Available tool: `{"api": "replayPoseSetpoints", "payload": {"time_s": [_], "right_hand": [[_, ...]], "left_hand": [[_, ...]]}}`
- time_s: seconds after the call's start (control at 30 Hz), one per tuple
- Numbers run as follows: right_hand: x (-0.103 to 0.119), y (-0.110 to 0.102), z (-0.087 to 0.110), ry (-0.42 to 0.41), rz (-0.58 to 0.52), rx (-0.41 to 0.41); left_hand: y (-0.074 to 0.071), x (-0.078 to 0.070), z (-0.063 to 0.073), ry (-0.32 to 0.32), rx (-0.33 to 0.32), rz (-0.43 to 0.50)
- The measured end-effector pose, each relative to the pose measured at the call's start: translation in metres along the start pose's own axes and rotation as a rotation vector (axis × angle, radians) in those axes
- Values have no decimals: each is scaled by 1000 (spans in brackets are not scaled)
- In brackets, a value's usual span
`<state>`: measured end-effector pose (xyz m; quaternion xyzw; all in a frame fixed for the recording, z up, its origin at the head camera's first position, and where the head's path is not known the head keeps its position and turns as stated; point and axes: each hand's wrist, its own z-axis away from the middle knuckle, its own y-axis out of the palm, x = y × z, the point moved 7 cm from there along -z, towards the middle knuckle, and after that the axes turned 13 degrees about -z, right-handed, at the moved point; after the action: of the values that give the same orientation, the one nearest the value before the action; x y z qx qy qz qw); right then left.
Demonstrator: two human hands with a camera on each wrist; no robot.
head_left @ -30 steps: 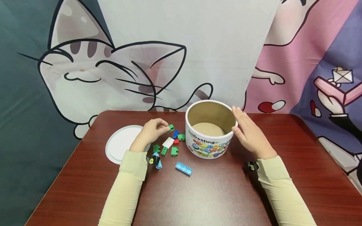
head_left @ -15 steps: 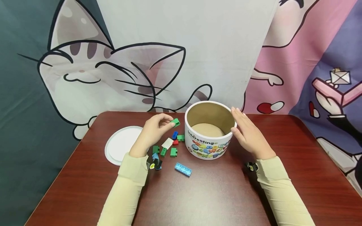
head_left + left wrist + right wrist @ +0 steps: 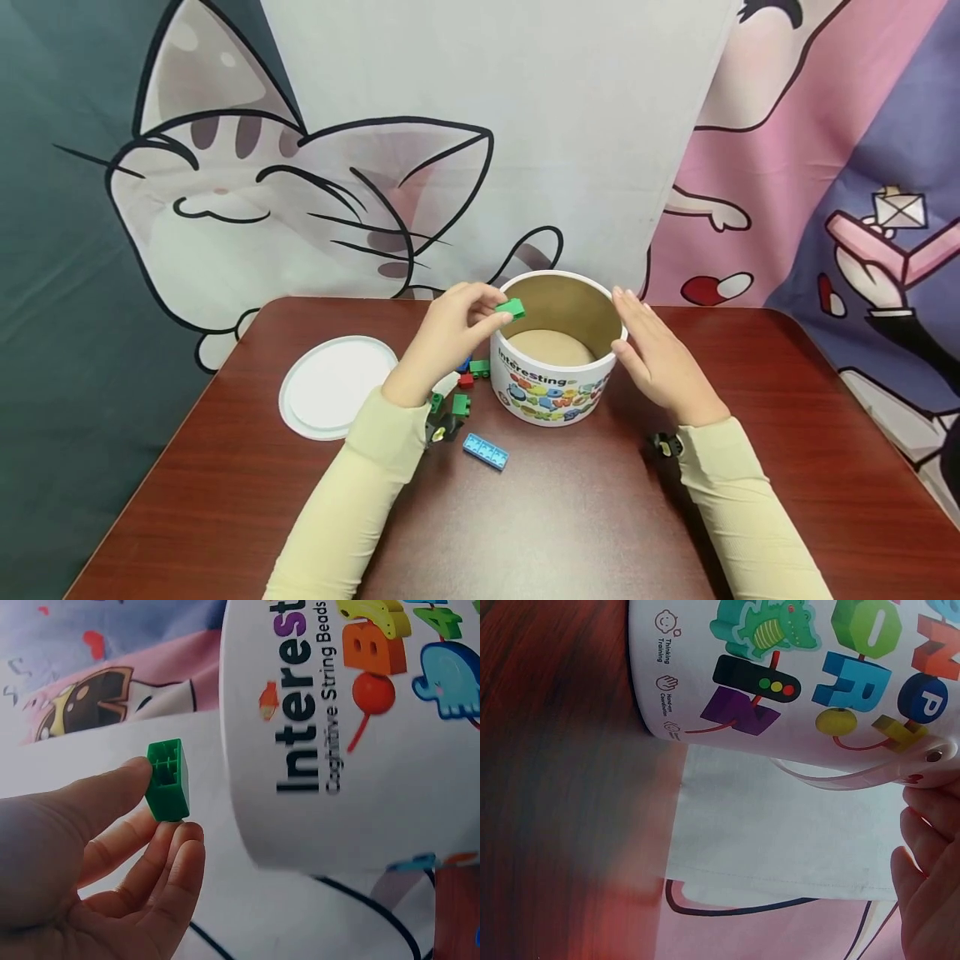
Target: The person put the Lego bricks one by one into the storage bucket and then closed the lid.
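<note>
My left hand (image 3: 453, 333) pinches a green building brick (image 3: 512, 308) between thumb and fingers. It holds the brick at the left rim of a white printed bucket (image 3: 543, 396). In the left wrist view, the brick's hollow underside (image 3: 166, 765) faces the camera. On the bucket's opposite side, my right hand (image 3: 667, 362) rests against the rim with its fingers straight. The visible part of the bucket's floor is bare. Left of the bucket lie more green bricks (image 3: 461, 405), a red brick (image 3: 466, 381) and a white piece (image 3: 446, 384), partly hidden by my left arm.
A light blue long brick (image 3: 486, 451) lies in front of the bucket. The round white lid (image 3: 337, 387) is flat on the brown table (image 3: 585, 517), to the left. A clear handle (image 3: 840, 778) hangs on the bucket's side. Cartoon cloth (image 3: 337, 200) stands behind the table.
My left hand has lifted the green brick from beside the loose pieces and carried it right and up to the bucket's rim. My right hand has stayed on the bucket.
</note>
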<state>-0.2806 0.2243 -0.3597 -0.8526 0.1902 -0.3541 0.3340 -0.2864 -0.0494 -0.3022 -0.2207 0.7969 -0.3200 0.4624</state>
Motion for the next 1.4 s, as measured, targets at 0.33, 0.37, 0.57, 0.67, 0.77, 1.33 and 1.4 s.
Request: {"api": "replayPoseSetpoints", "payload": {"time_s": [0.33,0.37,0.57,0.67,0.77,1.33,1.4], "right_hand": [[-1,1,0,-10,-4,-8],[-1,1,0,-11,-3,-9],[0,0,0,-14,0,-13],[-1,0,1,-14,0,-13],[-2,1,1,-12,-1,-12],[-2,1,0,0,-13,-10],[-2,1,0,2,-14,-10]], "left_hand": [[28,-7,-27,7,69,-116],[30,-8,-29,7,74,-142],[39,-9,-40,18,68,-237],[39,-8,-42,14,37,-209],[36,-7,-39,14,-16,-163],[-13,13,8,32,-110,-118],[-17,17,14,18,-100,-133]]}}
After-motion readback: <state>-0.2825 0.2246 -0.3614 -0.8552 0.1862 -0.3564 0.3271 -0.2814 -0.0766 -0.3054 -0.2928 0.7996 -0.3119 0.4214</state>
